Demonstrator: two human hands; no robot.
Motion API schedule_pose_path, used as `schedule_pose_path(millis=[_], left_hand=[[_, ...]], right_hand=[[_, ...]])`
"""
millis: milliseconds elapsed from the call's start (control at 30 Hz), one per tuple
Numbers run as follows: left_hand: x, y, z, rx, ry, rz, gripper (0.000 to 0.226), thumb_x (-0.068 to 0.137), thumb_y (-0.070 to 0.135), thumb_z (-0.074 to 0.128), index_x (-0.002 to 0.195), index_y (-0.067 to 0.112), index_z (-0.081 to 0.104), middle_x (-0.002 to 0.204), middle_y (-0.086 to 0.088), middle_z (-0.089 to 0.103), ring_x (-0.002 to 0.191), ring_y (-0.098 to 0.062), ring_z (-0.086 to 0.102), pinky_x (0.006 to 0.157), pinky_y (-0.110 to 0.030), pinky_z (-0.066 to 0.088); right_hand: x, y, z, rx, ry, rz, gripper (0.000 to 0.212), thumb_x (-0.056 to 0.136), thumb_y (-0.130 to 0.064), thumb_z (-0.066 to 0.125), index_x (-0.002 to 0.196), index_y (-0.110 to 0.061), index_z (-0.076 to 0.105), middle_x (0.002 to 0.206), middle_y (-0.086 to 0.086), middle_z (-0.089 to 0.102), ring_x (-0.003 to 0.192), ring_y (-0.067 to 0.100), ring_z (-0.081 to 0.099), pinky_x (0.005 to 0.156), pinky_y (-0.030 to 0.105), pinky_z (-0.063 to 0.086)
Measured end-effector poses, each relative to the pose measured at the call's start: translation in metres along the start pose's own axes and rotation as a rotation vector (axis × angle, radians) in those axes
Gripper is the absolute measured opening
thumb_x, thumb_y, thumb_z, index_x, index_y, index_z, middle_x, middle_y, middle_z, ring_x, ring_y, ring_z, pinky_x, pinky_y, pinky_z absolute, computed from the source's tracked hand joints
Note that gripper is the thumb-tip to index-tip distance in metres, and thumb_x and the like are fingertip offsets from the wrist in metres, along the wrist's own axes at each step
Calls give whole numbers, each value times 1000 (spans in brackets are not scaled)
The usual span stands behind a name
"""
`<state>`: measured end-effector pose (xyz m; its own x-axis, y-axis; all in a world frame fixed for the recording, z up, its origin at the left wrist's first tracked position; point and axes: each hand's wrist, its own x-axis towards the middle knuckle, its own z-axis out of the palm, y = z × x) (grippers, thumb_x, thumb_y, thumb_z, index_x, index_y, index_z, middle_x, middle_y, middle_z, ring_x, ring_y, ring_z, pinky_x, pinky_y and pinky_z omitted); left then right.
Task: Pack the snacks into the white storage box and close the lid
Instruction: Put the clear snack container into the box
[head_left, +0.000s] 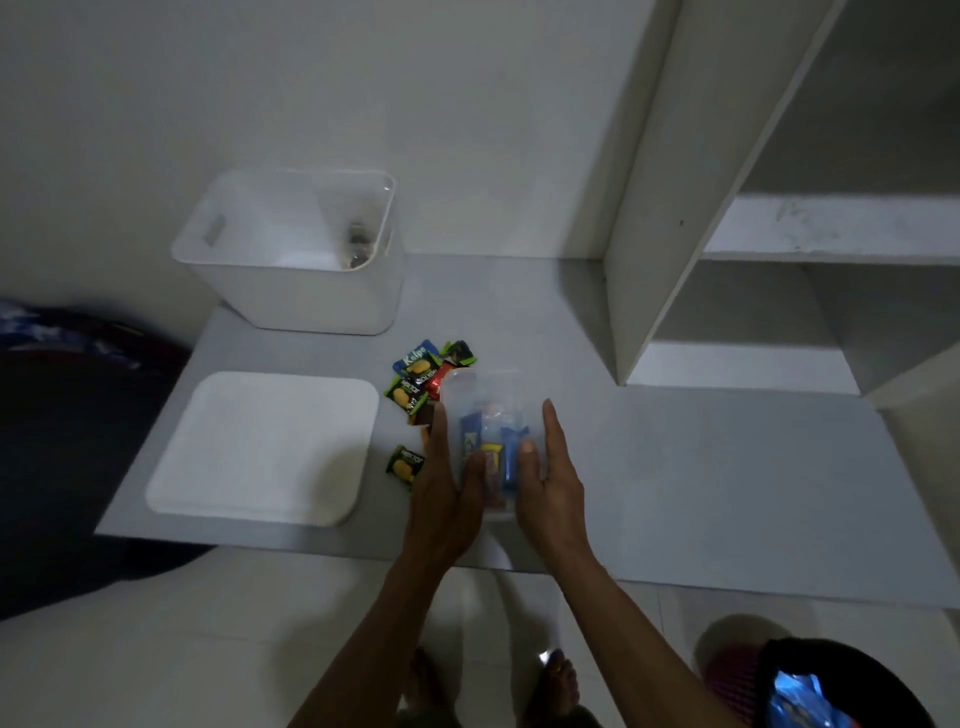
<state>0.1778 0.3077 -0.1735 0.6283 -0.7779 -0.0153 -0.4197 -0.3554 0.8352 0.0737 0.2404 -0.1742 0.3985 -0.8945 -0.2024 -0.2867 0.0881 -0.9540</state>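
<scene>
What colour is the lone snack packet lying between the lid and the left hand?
Green and black with a yellow-orange fruit picture: the lone snack packet, head view.

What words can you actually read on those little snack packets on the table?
"Kalpa": blue packet at the top of the pile.
"NEKTOR", roughly, slightly blurred: green mango packet below it.
"NEKTOR", again roughly: lone green packet beside the left hand.
Red wrapper and the packets inside the clear container: print too blurred to read.
</scene>
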Motion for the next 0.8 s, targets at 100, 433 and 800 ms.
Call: schedule_pose_path(millis=[100, 433, 800], left_hand=[[3, 3, -32, -1, 75, 3, 63, 99, 38, 45, 149, 38, 8, 138, -1, 52, 108, -7, 56, 75, 1, 40], [40, -23, -186, -37, 150, -1, 65, 100, 37, 45, 155, 29, 11, 140, 7, 47, 124, -7, 46, 92, -13, 35], [101, -56, -320, -79, 82, -2, 58, 101, 33, 44, 152, 29, 17, 146, -3, 46, 106, -5, 47, 61, 5, 38]], right_hand=[[-4, -25, 18, -12, -23, -34, 54, 105, -35, 37, 155, -36, 17, 135, -18, 39, 113, 0, 46, 71, -5, 41], [-10, -112, 156, 4, -20, -157, 56, 105, -34, 40, 156, -32, 17, 155, -4, 34, 125, 2, 40, 94, 12, 41], [1, -179, 292, 80, 48, -144, 56, 103, -42, 43, 152, -45, 17, 151, -5, 42, 126, 18, 53, 99, 43, 53]])
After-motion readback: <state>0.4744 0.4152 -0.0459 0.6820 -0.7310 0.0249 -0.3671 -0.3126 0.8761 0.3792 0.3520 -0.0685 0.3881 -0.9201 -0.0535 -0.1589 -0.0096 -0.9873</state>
